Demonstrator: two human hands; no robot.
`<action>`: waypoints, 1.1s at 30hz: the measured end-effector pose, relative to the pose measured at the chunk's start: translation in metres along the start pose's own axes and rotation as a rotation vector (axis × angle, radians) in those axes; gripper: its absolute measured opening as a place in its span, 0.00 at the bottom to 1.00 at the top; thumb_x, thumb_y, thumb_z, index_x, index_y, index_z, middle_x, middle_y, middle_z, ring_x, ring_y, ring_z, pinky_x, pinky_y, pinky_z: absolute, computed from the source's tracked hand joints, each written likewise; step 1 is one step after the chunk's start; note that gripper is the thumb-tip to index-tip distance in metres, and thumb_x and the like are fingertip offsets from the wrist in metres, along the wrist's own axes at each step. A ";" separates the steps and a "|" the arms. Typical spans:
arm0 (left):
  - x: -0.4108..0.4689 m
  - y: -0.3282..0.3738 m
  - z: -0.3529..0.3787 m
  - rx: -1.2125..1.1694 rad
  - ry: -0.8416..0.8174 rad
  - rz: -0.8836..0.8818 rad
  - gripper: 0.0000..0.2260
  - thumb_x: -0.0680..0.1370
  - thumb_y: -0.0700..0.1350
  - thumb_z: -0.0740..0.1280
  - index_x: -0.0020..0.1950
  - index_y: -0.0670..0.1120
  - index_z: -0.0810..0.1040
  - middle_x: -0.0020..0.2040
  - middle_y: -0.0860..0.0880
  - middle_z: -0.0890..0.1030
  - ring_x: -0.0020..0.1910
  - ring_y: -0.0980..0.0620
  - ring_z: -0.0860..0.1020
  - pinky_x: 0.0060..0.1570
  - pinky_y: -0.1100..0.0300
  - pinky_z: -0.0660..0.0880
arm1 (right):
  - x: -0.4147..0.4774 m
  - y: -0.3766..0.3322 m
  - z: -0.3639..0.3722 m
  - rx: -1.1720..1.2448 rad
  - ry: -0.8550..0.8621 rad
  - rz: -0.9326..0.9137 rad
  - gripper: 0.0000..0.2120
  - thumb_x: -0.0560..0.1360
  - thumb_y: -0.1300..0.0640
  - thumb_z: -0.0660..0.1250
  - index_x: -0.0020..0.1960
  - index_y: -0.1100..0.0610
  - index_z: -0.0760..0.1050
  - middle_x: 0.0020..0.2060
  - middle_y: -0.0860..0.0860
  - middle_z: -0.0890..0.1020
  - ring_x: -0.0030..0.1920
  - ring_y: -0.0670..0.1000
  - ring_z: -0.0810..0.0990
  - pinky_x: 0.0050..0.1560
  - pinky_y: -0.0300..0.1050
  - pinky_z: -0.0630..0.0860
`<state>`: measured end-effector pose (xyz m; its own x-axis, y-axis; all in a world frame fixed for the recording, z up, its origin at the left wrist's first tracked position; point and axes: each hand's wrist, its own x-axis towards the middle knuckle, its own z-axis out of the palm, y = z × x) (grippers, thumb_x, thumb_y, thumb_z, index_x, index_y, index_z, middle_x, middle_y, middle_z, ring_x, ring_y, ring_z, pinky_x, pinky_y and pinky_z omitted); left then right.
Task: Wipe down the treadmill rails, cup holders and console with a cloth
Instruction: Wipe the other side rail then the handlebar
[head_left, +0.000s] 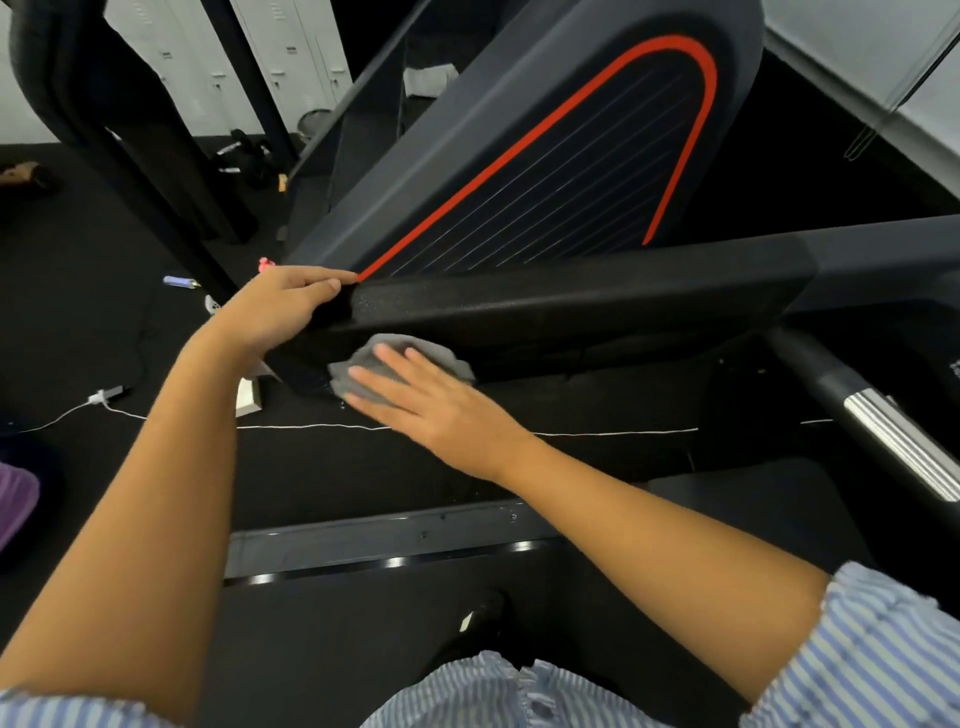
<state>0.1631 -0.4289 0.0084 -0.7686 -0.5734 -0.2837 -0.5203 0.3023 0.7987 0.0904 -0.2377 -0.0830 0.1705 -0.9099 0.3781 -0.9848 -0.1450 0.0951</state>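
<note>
A right hand (431, 410), fingers straight and spread, presses a grey cloth (402, 358) against the dark panel (545, 353) just below the padded rail (571, 306), whose long axis runs left to right. The left hand (280, 312) appears to grip the rail's left end.

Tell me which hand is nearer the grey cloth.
Right. The right hand presses flat on the cloth; the left hand grips the padded bar, up-left of it.
</note>
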 end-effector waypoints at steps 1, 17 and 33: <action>0.001 0.000 -0.002 -0.014 -0.017 -0.006 0.12 0.80 0.44 0.59 0.51 0.57 0.80 0.55 0.52 0.80 0.58 0.54 0.76 0.66 0.53 0.68 | 0.013 -0.005 0.002 -0.030 -0.004 -0.035 0.24 0.76 0.66 0.50 0.71 0.59 0.66 0.70 0.57 0.69 0.71 0.61 0.65 0.72 0.54 0.60; 0.004 -0.005 0.009 0.075 0.126 0.025 0.12 0.80 0.44 0.59 0.59 0.53 0.78 0.57 0.52 0.77 0.61 0.52 0.73 0.65 0.55 0.67 | 0.010 0.019 0.005 -0.476 -0.316 -0.120 0.29 0.77 0.62 0.56 0.76 0.61 0.49 0.76 0.54 0.52 0.76 0.54 0.49 0.73 0.50 0.42; 0.002 0.001 0.052 0.346 0.463 0.326 0.10 0.77 0.43 0.62 0.57 0.44 0.79 0.57 0.44 0.76 0.59 0.45 0.72 0.63 0.53 0.67 | -0.107 0.058 -0.010 -0.287 0.032 0.520 0.31 0.71 0.71 0.56 0.72 0.54 0.61 0.70 0.58 0.67 0.72 0.60 0.59 0.71 0.58 0.56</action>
<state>0.1413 -0.3902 -0.0187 -0.7077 -0.6557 0.2630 -0.4368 0.6987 0.5666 0.0151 -0.1444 -0.1088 -0.3266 -0.8208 0.4686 -0.8923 0.4313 0.1336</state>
